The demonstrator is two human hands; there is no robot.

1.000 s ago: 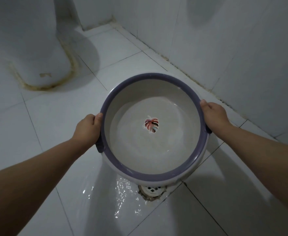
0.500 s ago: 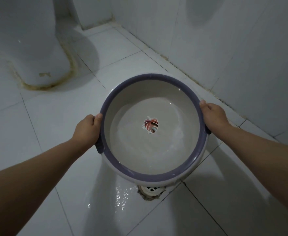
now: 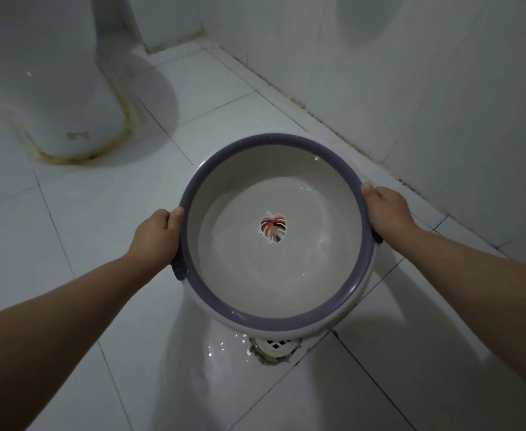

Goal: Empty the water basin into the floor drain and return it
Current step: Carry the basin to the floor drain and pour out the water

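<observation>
A round white basin with a purple rim [image 3: 190, 194] hangs above the tiled floor, held roughly level. A shallow layer of water covers its bottom, where a red leaf sticker [image 3: 273, 229] shows. My left hand [image 3: 157, 236] grips the left rim and handle. My right hand [image 3: 386, 208] grips the right rim. The white floor drain [image 3: 275, 345] peeks out just below the basin's near edge, partly hidden by it. A wet patch [image 3: 221, 349] shines on the tile to the drain's left.
A white toilet base [image 3: 53, 98] with a stained seal stands at the far left. A tiled wall [image 3: 426, 88] runs along the right, meeting the floor close behind the basin. White floor tiles [image 3: 78, 231] spread to the left and front.
The basin has stayed nearly in place over the drain, shifting only slightly. The ripples and glints on the wet tile beside the drain have calmed and shrunk. Both hands keep their grip.
</observation>
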